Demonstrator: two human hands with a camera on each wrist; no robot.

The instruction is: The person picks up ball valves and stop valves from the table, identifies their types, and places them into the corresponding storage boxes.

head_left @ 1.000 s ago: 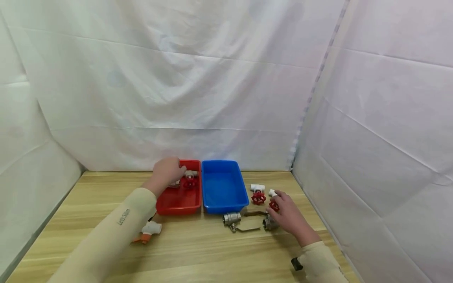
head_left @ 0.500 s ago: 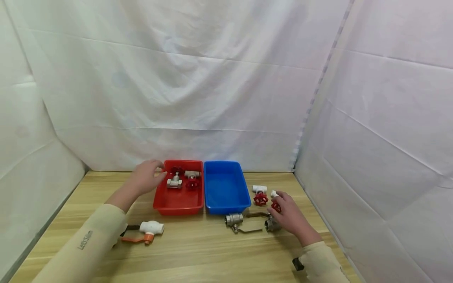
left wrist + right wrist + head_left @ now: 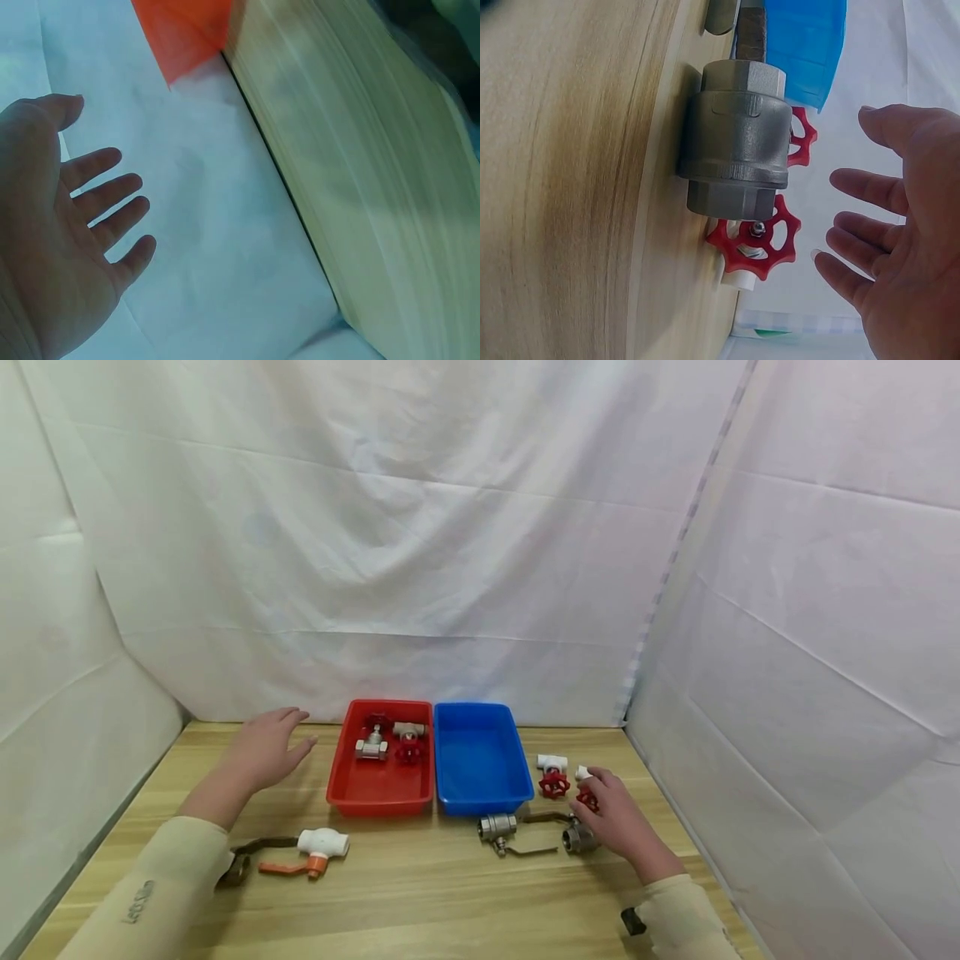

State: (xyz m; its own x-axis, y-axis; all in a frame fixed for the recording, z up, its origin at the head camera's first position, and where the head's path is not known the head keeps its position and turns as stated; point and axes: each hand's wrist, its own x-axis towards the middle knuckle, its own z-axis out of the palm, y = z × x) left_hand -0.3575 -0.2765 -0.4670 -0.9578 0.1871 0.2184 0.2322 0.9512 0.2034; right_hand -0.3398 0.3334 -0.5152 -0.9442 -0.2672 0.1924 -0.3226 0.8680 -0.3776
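Note:
My left hand [image 3: 262,747] hovers left of the red bin [image 3: 378,797], fingers spread and holding nothing. Two metal valves with red handwheels lie in that bin, one a silvery gate valve [image 3: 371,748], the other a valve [image 3: 409,747] beside it. My right hand [image 3: 617,814] is held over the right-hand group, its fingers loosely bent and apart from things in the right wrist view. Under it are a steel ball valve [image 3: 739,142] and a white valve with a red handwheel [image 3: 754,238], both partly hidden in the head view. Another white valve [image 3: 553,775] lies just left.
The blue bin [image 3: 483,802] stands against the red one. A steel ball valve [image 3: 497,828] with a long lever lies before it. At left front are a white ball valve with an orange handle [image 3: 322,843] and a brass-coloured valve [image 3: 236,870] partly under the sleeve. White curtains enclose the table.
My left hand has come out of the red bin and moved left, uncovering the gate valve inside. The right hand has stayed in place.

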